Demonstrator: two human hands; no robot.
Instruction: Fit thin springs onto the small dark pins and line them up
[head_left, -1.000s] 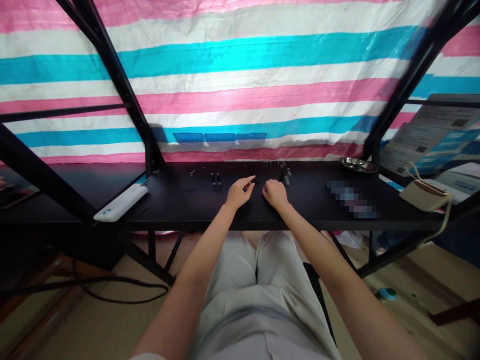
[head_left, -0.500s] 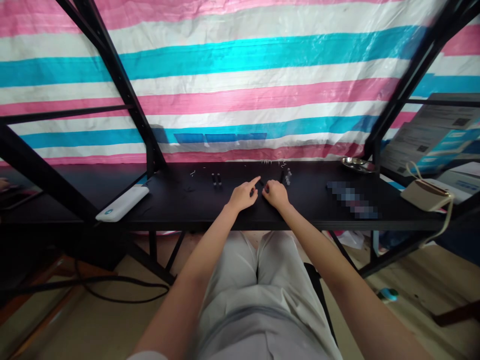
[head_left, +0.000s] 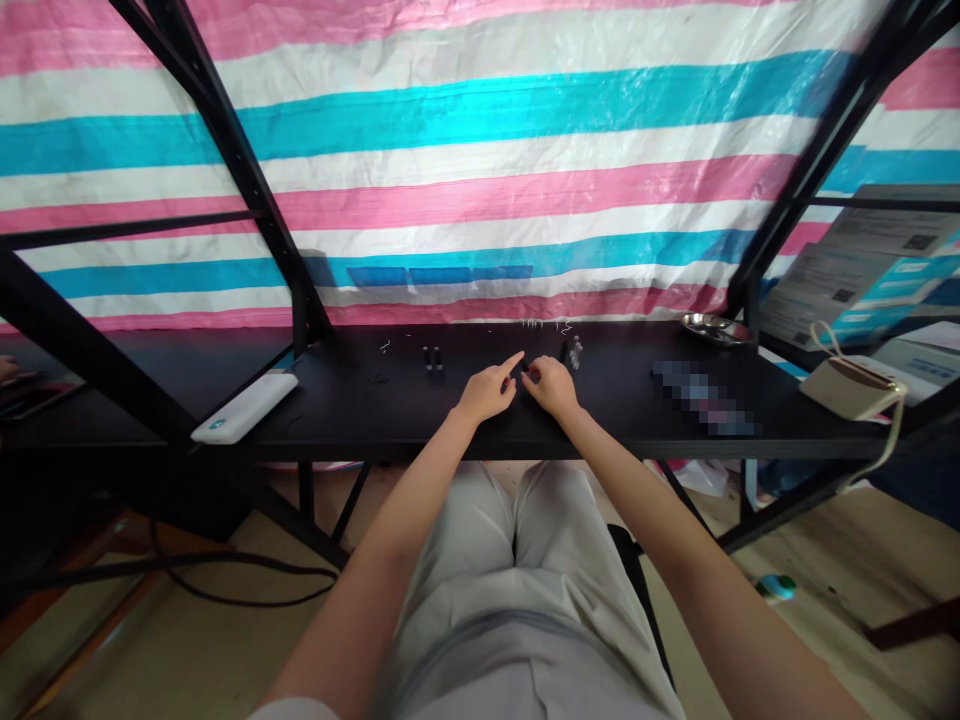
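Both of my hands are over the black table (head_left: 345,410), close together near its middle. My left hand (head_left: 487,390) has its index finger stretched toward a small dark piece (head_left: 524,366), with the other fingers bent in. My right hand (head_left: 553,387) is curled at the other side of that piece, thumb and index finger around it. The piece's kind is too small to make out. Right beyond my right hand stand a dark upright piece (head_left: 565,352) and a cluster of small greyish pieces (head_left: 576,353). Two small dark cylinders with pale ends (head_left: 433,360) stand to the left.
Small white bits (head_left: 533,324) line the table's back edge. A shiny metal dish (head_left: 716,330), a pixelated flat item (head_left: 705,399) and a beige bag (head_left: 853,388) lie right. A white device (head_left: 246,408) lies left. Black frame posts (head_left: 247,180) flank the table.
My right hand's fingers have loosened and spread slightly by the small dark piece. My left hand has barely moved.
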